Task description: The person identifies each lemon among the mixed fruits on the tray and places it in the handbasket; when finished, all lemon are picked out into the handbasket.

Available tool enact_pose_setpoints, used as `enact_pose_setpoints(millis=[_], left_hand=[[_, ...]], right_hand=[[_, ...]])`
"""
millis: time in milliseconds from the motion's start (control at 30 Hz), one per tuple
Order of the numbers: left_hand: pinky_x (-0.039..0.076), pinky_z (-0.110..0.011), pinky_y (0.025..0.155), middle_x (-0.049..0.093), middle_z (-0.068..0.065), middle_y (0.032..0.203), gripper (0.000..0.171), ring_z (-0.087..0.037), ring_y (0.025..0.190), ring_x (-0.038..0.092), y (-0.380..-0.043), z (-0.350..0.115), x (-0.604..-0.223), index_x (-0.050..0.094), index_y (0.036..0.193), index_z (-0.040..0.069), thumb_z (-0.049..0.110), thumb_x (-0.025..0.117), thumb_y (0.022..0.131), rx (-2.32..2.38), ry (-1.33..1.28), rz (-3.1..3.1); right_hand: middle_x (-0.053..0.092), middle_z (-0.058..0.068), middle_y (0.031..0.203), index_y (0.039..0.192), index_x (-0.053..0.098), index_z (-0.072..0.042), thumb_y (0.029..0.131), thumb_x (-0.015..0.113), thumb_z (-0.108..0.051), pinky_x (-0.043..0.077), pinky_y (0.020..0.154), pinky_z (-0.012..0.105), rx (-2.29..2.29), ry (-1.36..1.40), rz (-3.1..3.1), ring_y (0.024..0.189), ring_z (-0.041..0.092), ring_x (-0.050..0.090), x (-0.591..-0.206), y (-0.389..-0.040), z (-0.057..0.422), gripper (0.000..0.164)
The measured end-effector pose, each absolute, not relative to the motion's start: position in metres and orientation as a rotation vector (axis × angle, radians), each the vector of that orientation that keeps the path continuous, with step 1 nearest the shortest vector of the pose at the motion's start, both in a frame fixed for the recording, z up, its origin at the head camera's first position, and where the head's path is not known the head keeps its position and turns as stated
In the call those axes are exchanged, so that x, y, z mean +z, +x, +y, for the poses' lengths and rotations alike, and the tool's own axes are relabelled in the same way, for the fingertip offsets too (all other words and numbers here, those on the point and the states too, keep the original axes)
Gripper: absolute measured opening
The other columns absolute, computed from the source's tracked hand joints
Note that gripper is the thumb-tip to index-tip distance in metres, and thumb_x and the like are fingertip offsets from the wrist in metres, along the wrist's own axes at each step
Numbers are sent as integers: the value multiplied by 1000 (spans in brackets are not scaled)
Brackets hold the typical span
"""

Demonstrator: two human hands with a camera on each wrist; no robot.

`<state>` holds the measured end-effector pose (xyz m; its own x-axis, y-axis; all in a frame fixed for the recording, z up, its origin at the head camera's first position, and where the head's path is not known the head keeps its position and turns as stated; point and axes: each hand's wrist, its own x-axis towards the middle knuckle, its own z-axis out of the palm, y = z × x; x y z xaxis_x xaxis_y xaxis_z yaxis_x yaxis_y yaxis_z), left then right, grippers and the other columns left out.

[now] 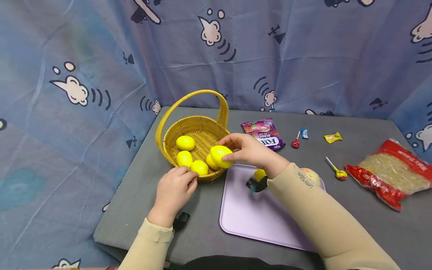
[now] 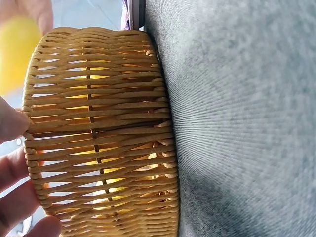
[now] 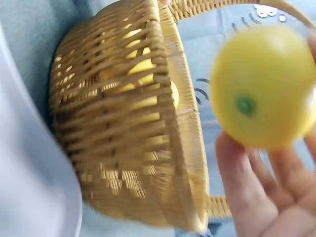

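Observation:
A yellow wicker basket with a tall handle stands on the table. My left hand pinches its near rim, thumb and fingertips over the woven edge. Several lemons lie inside, among them one lemon toward the left wall. Above the basket's right rim, my right hand holds another lemon between thumb and fingers. A green stem spot shows on this lemon in the right wrist view. Part of one more lemon below it is hidden.
Right of the basket lies a lilac tray, with a yellow fruit and a pale round fruit partly behind the right arm. Beyond are a purple candy bag, lollipops, small wrapped candies and a red-and-clear bag.

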<state>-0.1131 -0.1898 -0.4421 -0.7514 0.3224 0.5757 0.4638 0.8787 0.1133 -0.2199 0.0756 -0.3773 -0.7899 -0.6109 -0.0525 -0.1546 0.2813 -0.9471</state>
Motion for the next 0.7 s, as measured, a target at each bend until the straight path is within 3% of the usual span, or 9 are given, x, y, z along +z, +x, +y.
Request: enact_pose_setpoints(millis=[267,467,700], left_hand=[[55,-33,65,68,7,88,8,-18,76,62,-114,-190,-445,79,89,21,16,73,87,-331,-591,-2469],[55,-33,65,68,7,88,7,-18,76,62,-116,-191,-445,79,89,21,16,73,86,-321,-594,-2478],[55,-33,66,69,6,89,8,-18,76,63,-116,-197,-444,79,90,21,18,73,86,-335,-595,-2470]], right_hand=[[63,6,123,124,65,-13,88,80,-21,52,95,39,-1566,-331,2265,110,27,58,-387,-253,37,40],[61,9,126,126,63,-11,90,78,-25,50,99,41,-1416,-317,2355,113,27,56,-395,-266,14,41],[62,9,121,123,64,-12,90,78,-28,52,88,37,-1382,-328,2270,106,26,59,-404,-270,-15,39]])
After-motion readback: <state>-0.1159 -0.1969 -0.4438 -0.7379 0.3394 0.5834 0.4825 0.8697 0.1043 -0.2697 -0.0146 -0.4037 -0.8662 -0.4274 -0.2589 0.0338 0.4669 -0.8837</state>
